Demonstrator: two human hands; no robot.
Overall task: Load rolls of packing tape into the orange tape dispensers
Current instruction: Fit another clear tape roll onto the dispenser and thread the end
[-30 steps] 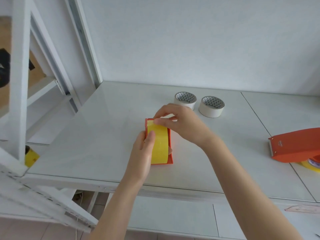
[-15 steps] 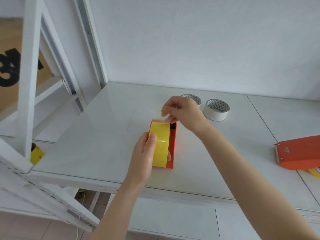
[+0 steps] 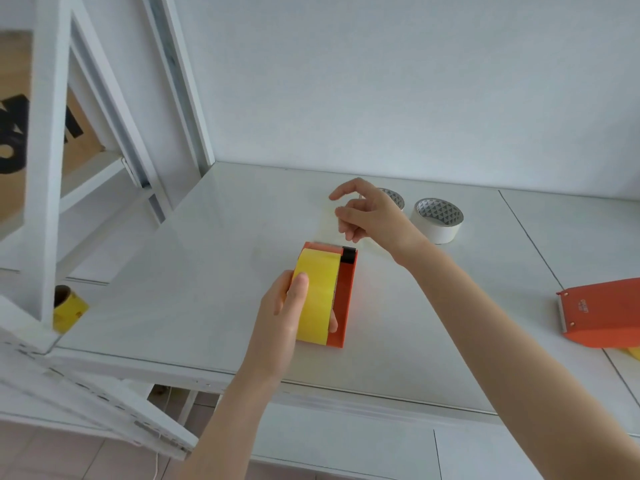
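A yellow tape roll (image 3: 317, 292) sits in an orange dispenser (image 3: 341, 299) standing on the white table (image 3: 207, 271). My left hand (image 3: 282, 320) grips the roll and dispenser from the left side. My right hand (image 3: 370, 213) is raised beyond the dispenser's front end, fingers pinched on a clear strip of tape (image 3: 329, 226) pulled out from the roll. A second orange dispenser (image 3: 602, 313) lies at the right edge with yellow tape under it.
Two white tape rolls stand behind my right hand: one (image 3: 438, 220) in full view, the other (image 3: 393, 199) partly hidden. Another yellow roll (image 3: 67, 308) rests on a lower shelf at left, behind a white shelf frame (image 3: 45, 168). A wall bounds the table's back.
My right hand has moved from the dispenser's front end up and away toward the back, drawing a strip of tape out. The left hand keeps its grip on the roll.
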